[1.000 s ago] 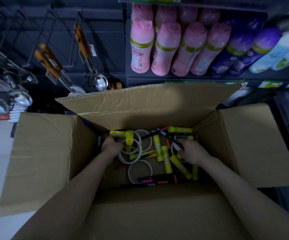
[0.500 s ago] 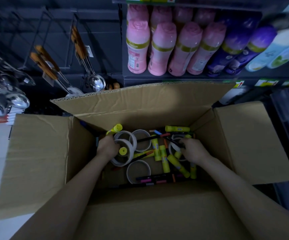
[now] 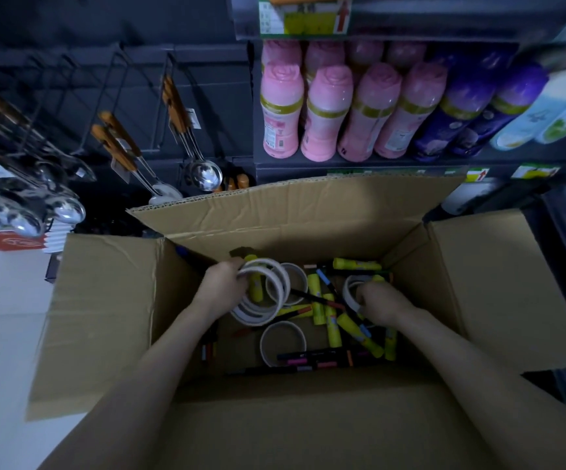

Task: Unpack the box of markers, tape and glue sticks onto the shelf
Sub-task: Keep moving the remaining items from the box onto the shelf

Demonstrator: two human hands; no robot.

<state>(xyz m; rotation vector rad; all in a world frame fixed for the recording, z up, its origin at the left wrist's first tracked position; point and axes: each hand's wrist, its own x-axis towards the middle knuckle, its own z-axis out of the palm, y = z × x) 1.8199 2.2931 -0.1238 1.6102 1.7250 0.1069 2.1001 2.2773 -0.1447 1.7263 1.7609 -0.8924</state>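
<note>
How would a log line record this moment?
phase: grabbing from box | left hand: grips tape rolls, glue stick through them | right hand: grips one tape roll

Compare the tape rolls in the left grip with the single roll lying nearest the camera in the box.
The held rolls are several, bunched in the left grip; the near roll is single, with no hand on it. The held rolls stand tilted; the near roll lies flat on the box floor. A glue stick pokes through the held rolls; the near roll's ring shows only cardboard. Both are white rings inside the box.
</note>
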